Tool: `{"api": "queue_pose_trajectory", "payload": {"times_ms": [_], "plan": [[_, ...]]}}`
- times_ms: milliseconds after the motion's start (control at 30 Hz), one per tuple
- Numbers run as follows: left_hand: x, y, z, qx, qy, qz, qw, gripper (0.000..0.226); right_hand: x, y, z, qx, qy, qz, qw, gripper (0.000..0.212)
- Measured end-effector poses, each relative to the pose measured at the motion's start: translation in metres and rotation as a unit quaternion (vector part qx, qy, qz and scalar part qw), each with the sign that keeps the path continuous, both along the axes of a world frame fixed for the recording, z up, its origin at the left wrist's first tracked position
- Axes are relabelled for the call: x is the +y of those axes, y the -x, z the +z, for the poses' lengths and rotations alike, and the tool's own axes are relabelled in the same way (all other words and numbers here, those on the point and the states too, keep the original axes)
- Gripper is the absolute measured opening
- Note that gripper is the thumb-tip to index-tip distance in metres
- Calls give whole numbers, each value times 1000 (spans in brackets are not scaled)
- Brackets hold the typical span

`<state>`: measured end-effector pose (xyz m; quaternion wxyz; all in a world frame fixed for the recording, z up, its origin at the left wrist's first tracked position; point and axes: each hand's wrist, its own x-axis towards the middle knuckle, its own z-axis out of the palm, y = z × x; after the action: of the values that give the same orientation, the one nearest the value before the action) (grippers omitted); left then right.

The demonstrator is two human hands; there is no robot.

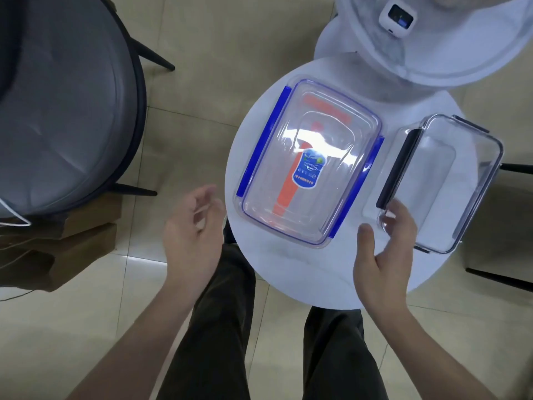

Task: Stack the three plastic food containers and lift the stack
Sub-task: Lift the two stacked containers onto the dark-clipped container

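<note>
A large clear container with blue side clips [310,163] lies on a small round white table [288,264]; it bears an orange strip and a blue label. To its right sits a smaller clear container with dark clips [441,180]. My right hand [383,255] rests at that container's near left corner, fingers on its rim and thumb apart, not clearly gripping. My left hand [191,235] hovers open off the table's left edge, fingers curled and empty. I can make out only these two containers.
A grey round chair [66,111] with dark legs stands at the left. A white fan [432,39] with a small white device on it rises behind the table. Brown paper bags [57,249] sit on the tiled floor. My legs are below the table.
</note>
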<state>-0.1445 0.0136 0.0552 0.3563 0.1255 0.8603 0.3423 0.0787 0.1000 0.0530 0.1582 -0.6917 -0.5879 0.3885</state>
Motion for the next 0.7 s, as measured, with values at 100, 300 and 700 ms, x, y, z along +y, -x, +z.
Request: {"api": "queue_pose_trajectory", "payload": {"times_ms": [100, 300, 700], "plan": [[-2, 4, -11, -52, 36, 44, 997, 19, -19, -9, -13, 2, 66, -39, 997, 50], [2, 4, -40, -136, 68, 49, 987, 24, -32, -1, -39, 59, 216, -65, 972, 42], [8, -10, -41, -219, 30, 70, 973, 43, -39, 30, -48, 207, 273, -155, 926, 46]]}}
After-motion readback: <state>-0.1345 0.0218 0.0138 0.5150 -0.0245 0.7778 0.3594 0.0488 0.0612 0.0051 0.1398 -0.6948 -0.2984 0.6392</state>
